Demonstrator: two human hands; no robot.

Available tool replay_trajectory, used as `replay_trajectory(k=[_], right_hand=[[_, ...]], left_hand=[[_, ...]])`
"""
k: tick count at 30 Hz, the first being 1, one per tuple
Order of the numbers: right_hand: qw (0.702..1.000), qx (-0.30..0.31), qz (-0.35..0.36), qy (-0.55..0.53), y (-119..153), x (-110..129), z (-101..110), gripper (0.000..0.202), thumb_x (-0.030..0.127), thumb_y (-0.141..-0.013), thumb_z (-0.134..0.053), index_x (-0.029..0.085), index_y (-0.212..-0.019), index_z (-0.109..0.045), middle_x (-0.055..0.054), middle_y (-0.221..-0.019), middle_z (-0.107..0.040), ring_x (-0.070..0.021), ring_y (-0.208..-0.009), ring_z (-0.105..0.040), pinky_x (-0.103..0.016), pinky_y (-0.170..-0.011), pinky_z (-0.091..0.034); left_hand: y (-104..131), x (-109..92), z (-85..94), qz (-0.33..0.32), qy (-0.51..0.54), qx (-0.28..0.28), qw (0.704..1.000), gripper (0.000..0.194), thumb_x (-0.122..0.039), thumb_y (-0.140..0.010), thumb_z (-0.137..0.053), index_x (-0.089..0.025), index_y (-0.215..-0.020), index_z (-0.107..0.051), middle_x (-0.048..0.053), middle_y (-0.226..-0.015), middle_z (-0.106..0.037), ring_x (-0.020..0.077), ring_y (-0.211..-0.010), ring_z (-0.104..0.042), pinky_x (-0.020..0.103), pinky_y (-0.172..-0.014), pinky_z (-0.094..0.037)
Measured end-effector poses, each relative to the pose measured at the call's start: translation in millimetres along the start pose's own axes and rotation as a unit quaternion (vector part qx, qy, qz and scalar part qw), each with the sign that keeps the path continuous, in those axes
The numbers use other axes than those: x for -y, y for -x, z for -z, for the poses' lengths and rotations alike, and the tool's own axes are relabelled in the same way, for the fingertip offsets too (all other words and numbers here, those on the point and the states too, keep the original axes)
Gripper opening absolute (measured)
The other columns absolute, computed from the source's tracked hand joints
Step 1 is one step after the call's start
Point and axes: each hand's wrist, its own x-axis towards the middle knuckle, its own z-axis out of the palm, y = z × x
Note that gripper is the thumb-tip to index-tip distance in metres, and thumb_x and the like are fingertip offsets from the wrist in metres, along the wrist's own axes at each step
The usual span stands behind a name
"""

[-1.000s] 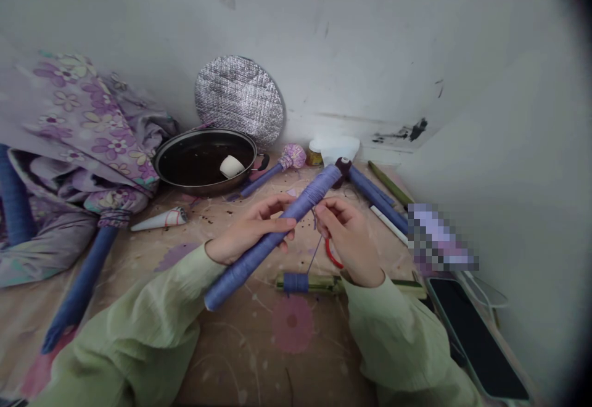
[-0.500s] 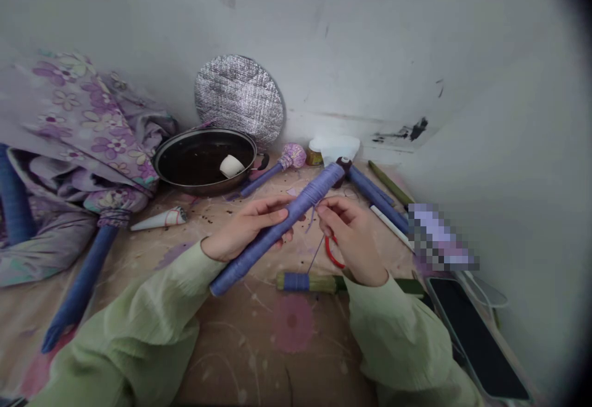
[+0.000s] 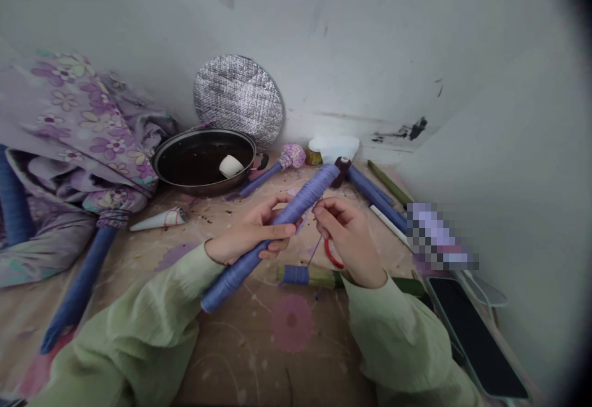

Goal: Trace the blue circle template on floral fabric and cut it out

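My left hand (image 3: pixel 259 228) is closed around a long roll wound with purple thread (image 3: pixel 238 271), held at a slant above the table. Its upper end points away to the right. Beside the roll's upper half, my right hand (image 3: pixel 345 231) pinches a strand of the purple thread (image 3: pixel 315 250) between thumb and fingertips. The strand runs down to a purple-wound band on a green stalk-like bundle (image 3: pixel 319 277) lying on the table. Red-handled scissors, it seems, show only a red loop (image 3: pixel 332 254) under my right hand.
A dark pan (image 3: pixel 203 157) with a white cup (image 3: pixel 230 166) stands at the back left, before a silver round mat (image 3: pixel 238 98). Flowered cloth (image 3: pixel 97 117) covers the left. A phone (image 3: pixel 478 336) lies at right; a dark thread spool (image 3: pixel 341 172) stands behind the roll.
The roll has slid down and to the left, and my left hand has shifted its grip with the thumb lying across it. My right hand stays nearly in place, still pinching the strand.
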Motion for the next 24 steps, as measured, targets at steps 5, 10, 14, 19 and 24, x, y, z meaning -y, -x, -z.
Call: replay_trajectory(k=[5,10,14,19,24], right_hand=[[1.000,-0.004,0.005,-0.016,-1.2,-1.3,1.3,0.012,0.028,-0.074,-0.059,0.018,-0.070,-0.055,0.007,-0.050,-0.042,-0.0053,-0.043,-0.035,-0.021,-0.041,-0.026],[1.000,-0.002,0.012,-0.008,0.0,0.7,1.8,0.012,0.027,-0.075,-0.059,0.018,-0.069,-0.054,0.007,-0.049,-0.043,-0.0053,-0.043,-0.036,-0.020,-0.041,-0.028],[1.000,0.005,0.015,-0.011,0.8,1.4,2.1,0.012,0.027,-0.076,-0.058,0.018,-0.069,-0.054,0.007,-0.049,-0.044,-0.0054,-0.043,-0.036,-0.020,-0.042,-0.029],[1.000,-0.003,0.010,-0.013,0.0,-0.5,1.8,0.012,0.028,-0.075,-0.058,0.018,-0.070,-0.054,0.006,-0.051,-0.044,-0.0058,-0.044,-0.036,-0.021,-0.042,-0.028],[1.000,0.005,0.000,-0.006,-0.8,-0.7,-0.2,0.013,0.029,-0.075,-0.058,0.018,-0.070,-0.054,0.007,-0.050,-0.043,-0.0056,-0.043,-0.035,-0.022,-0.042,-0.027]], left_hand=[[-2.8,0.8,0.8,-0.020,-0.025,-0.020,0.999,0.033,-0.017,-0.077,-0.058,-0.020,-0.108,-0.047,0.000,-0.078,-0.052,0.0064,-0.058,-0.051,0.011,-0.038,-0.036],[-6.6,2.8,5.4,-0.029,-0.036,-0.020,0.999,0.021,-0.018,-0.079,-0.055,-0.012,-0.099,-0.057,0.006,-0.089,-0.057,0.0109,-0.074,-0.057,0.022,-0.064,-0.050],[-7.1,4.7,6.7,-0.026,-0.013,0.016,0.999,0.020,-0.021,-0.083,-0.049,-0.013,-0.101,-0.056,0.008,-0.094,-0.056,0.0116,-0.069,-0.056,0.020,-0.052,-0.048],[-5.9,4.2,7.4,-0.025,0.031,0.039,0.998,0.020,-0.020,-0.085,-0.044,-0.014,-0.102,-0.052,0.008,-0.093,-0.054,0.0094,-0.063,-0.051,0.015,-0.041,-0.038],[-4.3,1.5,3.4,0.008,0.045,0.022,0.999,0.018,-0.016,-0.077,-0.055,-0.015,-0.094,-0.051,0.003,-0.082,-0.052,0.0046,-0.053,-0.046,0.012,-0.036,-0.030]])
